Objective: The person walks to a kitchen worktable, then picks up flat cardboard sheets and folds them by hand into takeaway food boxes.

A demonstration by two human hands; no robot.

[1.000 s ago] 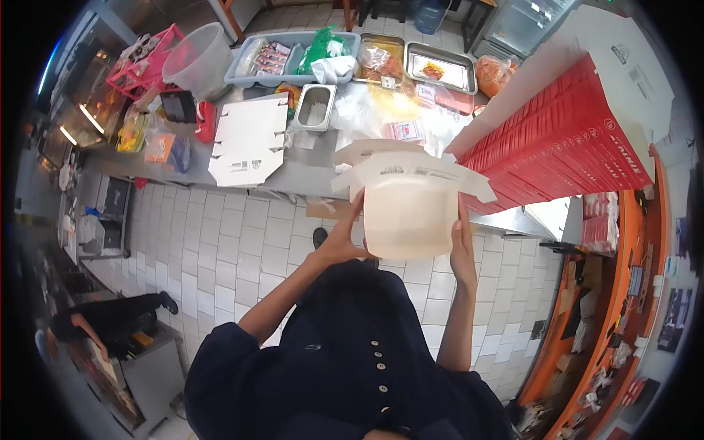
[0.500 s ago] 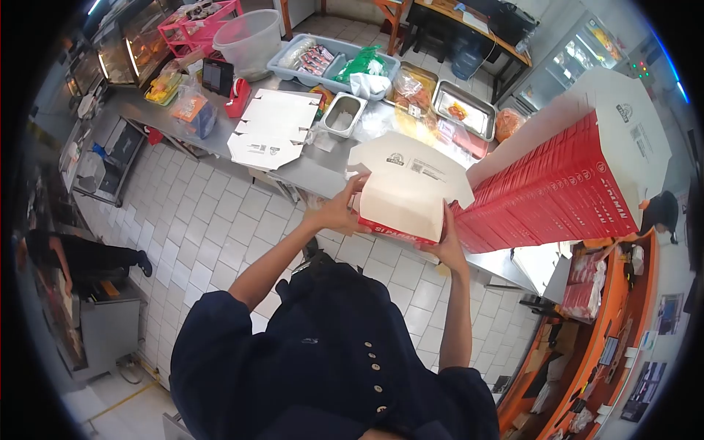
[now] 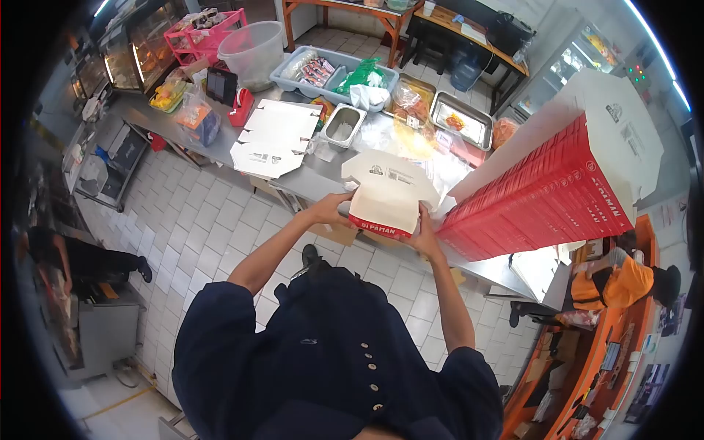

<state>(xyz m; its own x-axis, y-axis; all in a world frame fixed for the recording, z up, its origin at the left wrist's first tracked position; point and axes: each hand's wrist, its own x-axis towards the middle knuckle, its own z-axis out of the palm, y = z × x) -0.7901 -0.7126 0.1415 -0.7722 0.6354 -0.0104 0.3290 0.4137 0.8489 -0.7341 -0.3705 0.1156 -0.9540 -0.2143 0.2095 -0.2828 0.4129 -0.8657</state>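
A folded cardboard food box (image 3: pixel 383 207) with a white inside and a red front is held upright in front of me, its lid raised and leaning away. My left hand (image 3: pixel 334 210) grips its left side, and my right hand (image 3: pixel 424 233) is closed around the right front corner. Some fingers of both hands are hidden behind the walls. Just right of my right hand stands a tall, tilted stack of nested red boxes (image 3: pixel 535 198) with raised white lids. Flat white box blanks (image 3: pixel 275 139) lie on the counter beyond my left hand.
The metal counter (image 3: pixel 312 183) holds a steel container (image 3: pixel 343 125), a blue tray (image 3: pixel 323 89) of packets, a steel food tray (image 3: pixel 462 119) and a clear tub (image 3: pixel 253 51). One person in orange (image 3: pixel 623 282) is at the right; another in dark clothes (image 3: pixel 88 257) is at the left.
The box and both my hands have moved slightly left and away from the stack. The view has shifted a little. The person in orange has come more into sight at the right.
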